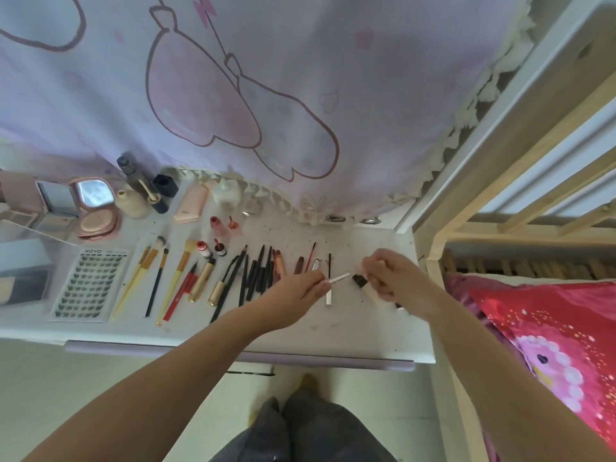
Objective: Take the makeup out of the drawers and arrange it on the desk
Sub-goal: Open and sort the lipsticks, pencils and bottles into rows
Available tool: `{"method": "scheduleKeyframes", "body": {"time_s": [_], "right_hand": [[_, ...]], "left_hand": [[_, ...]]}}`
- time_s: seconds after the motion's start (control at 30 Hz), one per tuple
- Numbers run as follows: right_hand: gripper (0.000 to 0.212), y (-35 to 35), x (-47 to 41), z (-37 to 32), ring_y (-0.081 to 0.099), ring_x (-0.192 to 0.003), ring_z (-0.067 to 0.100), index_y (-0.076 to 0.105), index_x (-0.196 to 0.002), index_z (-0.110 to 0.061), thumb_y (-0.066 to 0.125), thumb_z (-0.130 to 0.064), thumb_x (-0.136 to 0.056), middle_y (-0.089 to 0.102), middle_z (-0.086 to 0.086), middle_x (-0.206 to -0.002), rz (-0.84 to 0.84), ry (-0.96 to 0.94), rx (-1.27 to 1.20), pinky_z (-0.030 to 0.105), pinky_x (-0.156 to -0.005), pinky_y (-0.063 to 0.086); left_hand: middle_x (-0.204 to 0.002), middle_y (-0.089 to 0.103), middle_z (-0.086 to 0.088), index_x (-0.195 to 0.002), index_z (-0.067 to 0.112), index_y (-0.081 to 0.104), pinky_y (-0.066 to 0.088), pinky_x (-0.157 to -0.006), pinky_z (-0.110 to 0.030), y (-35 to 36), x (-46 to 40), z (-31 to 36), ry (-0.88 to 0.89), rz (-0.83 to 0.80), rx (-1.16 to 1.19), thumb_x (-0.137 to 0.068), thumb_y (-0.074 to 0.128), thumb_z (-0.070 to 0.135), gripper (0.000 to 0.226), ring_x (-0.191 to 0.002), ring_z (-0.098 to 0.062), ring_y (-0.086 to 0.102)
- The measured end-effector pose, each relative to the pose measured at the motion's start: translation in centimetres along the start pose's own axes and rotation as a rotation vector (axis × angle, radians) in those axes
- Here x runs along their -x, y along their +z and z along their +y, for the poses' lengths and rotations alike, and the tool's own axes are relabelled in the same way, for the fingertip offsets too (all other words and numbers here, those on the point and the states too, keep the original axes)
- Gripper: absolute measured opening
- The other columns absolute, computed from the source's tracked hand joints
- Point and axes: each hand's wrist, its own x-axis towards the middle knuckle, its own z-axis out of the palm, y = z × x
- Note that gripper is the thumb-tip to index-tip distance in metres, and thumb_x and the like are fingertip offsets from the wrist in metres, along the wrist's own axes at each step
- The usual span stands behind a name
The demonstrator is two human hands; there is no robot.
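Makeup lies in rows on the white desk (350, 331): yellow-handled brushes (150, 271), gold tubes (201, 280), black pencils (255, 275) and small red bottles (204, 250). My left hand (300, 290) pinches a thin white stick (340, 279) above the desk's right part. My right hand (390, 275) grips a small white tube with a black end (360, 281) just right of that stick. A slim silver stick (329, 296) lies below the left fingertips.
A false-lash card (90, 286) lies at the left, with a pink compact with mirror (96, 208), bottles (133, 203) and a pink tube (191, 205) along the back. A pink cartoon curtain (266, 95) hangs behind. A bed frame (500, 195) and red bedding (550, 345) stand on the right.
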Motion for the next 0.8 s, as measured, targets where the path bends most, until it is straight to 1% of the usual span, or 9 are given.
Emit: {"method": "scheduleKeyframes", "body": {"time_s": [0.07, 0.17, 0.23, 0.33, 0.4, 0.5, 0.6, 0.7, 0.8], "right_hand": [[0.031, -3.9, 1.4, -0.6, 0.025, -0.045, 0.008, 0.052, -0.085, -0.004, 0.054, -0.035, -0.088, 0.034, -0.003, -0.055, 0.149, -0.055, -0.121, 0.016, -0.039, 0.020], [0.027, -5.7, 1.4, -0.4, 0.042, -0.055, 0.009, 0.056, -0.096, -0.004, 0.057, -0.030, -0.088, 0.048, 0.000, -0.066, 0.098, -0.001, -0.028, 0.018, -0.046, 0.033], [0.018, -3.4, -0.3, 0.9, 0.056, -0.067, 0.011, 0.055, -0.103, -0.006, 0.059, -0.019, -0.091, 0.062, 0.002, -0.078, 0.005, 0.086, 0.046, 0.023, -0.056, 0.045], [0.018, -1.3, -3.2, 1.7, 0.063, -0.087, 0.012, 0.052, -0.109, -0.015, 0.057, -0.022, -0.094, 0.068, 0.001, -0.096, -0.050, 0.063, 0.147, 0.028, -0.075, 0.052], [0.019, -2.0, -4.7, 2.1, 0.062, -0.096, 0.010, 0.052, -0.116, -0.020, 0.050, -0.025, -0.097, 0.066, -0.004, -0.102, -0.044, 0.031, 0.301, 0.028, -0.084, 0.051], [0.016, -3.5, -6.8, 3.3, 0.061, -0.101, 0.011, 0.052, -0.111, -0.022, 0.044, -0.029, -0.100, 0.064, -0.008, -0.102, 0.075, -0.047, 0.495, 0.028, -0.093, 0.047], [0.017, -4.0, -8.4, 4.6, 0.061, -0.103, 0.015, 0.045, -0.108, -0.018, 0.037, -0.031, -0.101, 0.064, -0.004, -0.110, 0.143, -0.115, 0.560, 0.025, -0.089, 0.045], [0.019, -4.0, -9.7, 5.5, 0.061, -0.095, 0.023, 0.046, -0.106, -0.015, 0.038, -0.032, -0.100, 0.064, 0.006, -0.106, 0.159, -0.177, 0.622, 0.034, -0.082, 0.048], [0.016, -3.6, -10.8, 6.0, 0.054, -0.088, 0.020, 0.049, -0.101, -0.013, 0.042, -0.028, -0.099, 0.056, 0.004, -0.099, 0.151, -0.252, 0.670, 0.034, -0.078, 0.047]], "left_hand": [[-0.071, 0.048, 0.004, -0.082, 0.028, 0.046, 0.039, -0.062, -0.023, -0.4, 1.8, -3.2, -0.098, 0.052, 0.078, -0.101, 0.035, 0.032, 0.023, -0.059, -0.008, 0.043], [-0.071, 0.047, 0.002, -0.084, 0.024, 0.047, 0.040, -0.061, -0.023, -0.2, 2.5, -4.3, -0.160, 0.133, 0.243, -0.101, 0.036, 0.027, 0.020, -0.061, -0.008, 0.044], [-0.080, 0.054, 0.002, -0.091, 0.028, 0.045, 0.050, -0.076, -0.032, 1.0, 0.7, -2.6, -0.153, 0.124, 0.303, -0.101, 0.034, 0.033, 0.015, -0.077, -0.014, 0.055], [-0.096, 0.063, 0.014, -0.093, 0.044, 0.047, 0.035, -0.105, -0.054, 2.5, -3.1, -0.5, -0.135, 0.120, 0.228, -0.093, 0.034, 0.053, 0.016, -0.117, -0.026, 0.053], [-0.100, 0.060, 0.019, -0.101, 0.044, 0.054, 0.034, -0.107, -0.044, 2.6, -5.4, 0.2, -0.120, 0.205, 0.186, -0.090, 0.041, 0.053, 0.019, -0.113, -0.018, 0.053], [-0.098, 0.049, 0.008, -0.114, 0.018, 0.063, 0.040, -0.084, -0.019, 2.9, -8.3, 1.5, -0.131, 0.458, 0.210, -0.093, 0.056, 0.028, 0.025, -0.092, -0.011, 0.052], [-0.097, 0.051, 0.006, -0.112, 0.015, 0.063, 0.040, -0.076, -0.018, 3.4, -10.4, 1.8, -0.213, 0.510, 0.199, -0.092, 0.057, 0.026, 0.023, -0.085, -0.013, 0.056], [-0.104, 0.059, 0.005, -0.108, 0.020, 0.061, 0.042, -0.085, -0.028, 4.2, -12.1, 1.6, -0.269, 0.528, 0.105, -0.092, 0.056, 0.032, 0.020, -0.094, -0.016, 0.058], [-0.110, 0.060, 0.007, -0.111, 0.024, 0.059, 0.033, -0.090, -0.030, 4.5, -13.3, 1.7, -0.290, 0.554, -0.100, -0.094, 0.049, 0.038, 0.024, -0.105, -0.015, 0.052]]}}
